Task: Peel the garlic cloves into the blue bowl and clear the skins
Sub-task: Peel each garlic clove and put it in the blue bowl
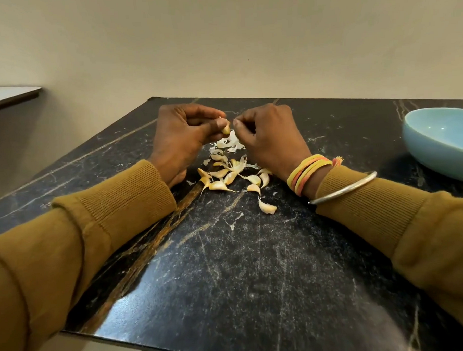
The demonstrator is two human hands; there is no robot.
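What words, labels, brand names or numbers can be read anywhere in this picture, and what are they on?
There is no readable text anywhere in this view.
The blue bowl has a plain glaze with no mark.
The black table shows only pale veins and scratches, no lettering.
The sleeves, the metal bangle and the thread bands show no logo or engraving.
The wall is unmarked.

Bench (255,267): black stone-look top, glossy, with pale scuffs and a rust-coloured vein.
Garlic cloves (220,186): unpeeled, in a loose cluster mid-bench, several touching.
Stray clove (267,207): just apart from the cluster, on the side away from the wall.
Skins (230,143): white papery flakes at the cluster's wall-side end.
Blue bowl (441,142): at the bench's right edge, well apart from the cloves, partly cut off from view.
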